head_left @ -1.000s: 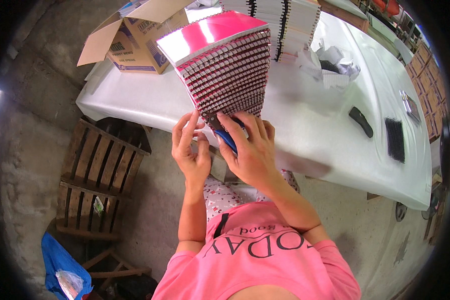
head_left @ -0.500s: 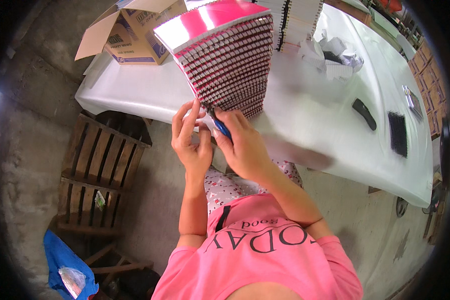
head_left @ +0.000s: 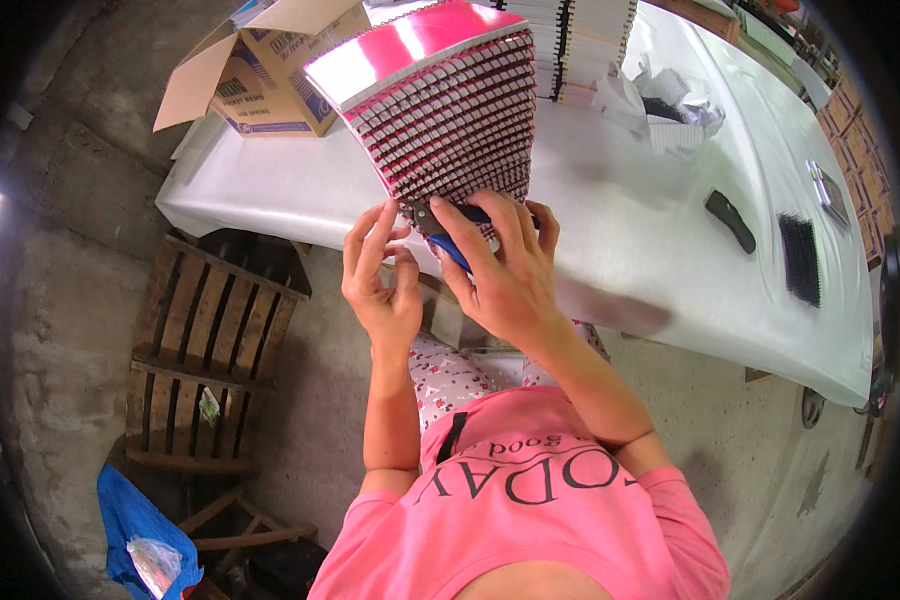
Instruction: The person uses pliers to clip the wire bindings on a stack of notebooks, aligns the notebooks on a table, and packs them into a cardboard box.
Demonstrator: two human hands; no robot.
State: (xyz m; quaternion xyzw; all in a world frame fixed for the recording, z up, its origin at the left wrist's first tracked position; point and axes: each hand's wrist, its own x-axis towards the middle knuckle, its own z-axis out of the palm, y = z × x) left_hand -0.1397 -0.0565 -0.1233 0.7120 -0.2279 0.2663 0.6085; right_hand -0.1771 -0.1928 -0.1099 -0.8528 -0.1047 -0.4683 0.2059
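A tall stack of spiral-bound notebooks (head_left: 450,120) with a glossy pink top cover stands at the table's near edge, its dark coil bindings facing me. My right hand (head_left: 510,265) grips blue-handled cutting pliers (head_left: 452,250), the handles spread apart. Their dark head is against the lower left part of the bindings. My left hand (head_left: 382,285) is just left of the pliers' head, fingers apart and loosely bent, with the fingertips at the stack's lower left edge. I see nothing held in it.
An open cardboard box (head_left: 275,80) sits at the table's far left. Behind the stack are more bound notebooks (head_left: 590,45) and crumpled plastic (head_left: 685,105). To the right lie a black curved object (head_left: 730,222) and black coils (head_left: 800,260). A wooden slatted rack (head_left: 205,360) stands at left.
The pliers' handles have spread apart and my right-hand fingers have opened out over them, shifting slightly right. My left hand stays near the same edge of the stack.
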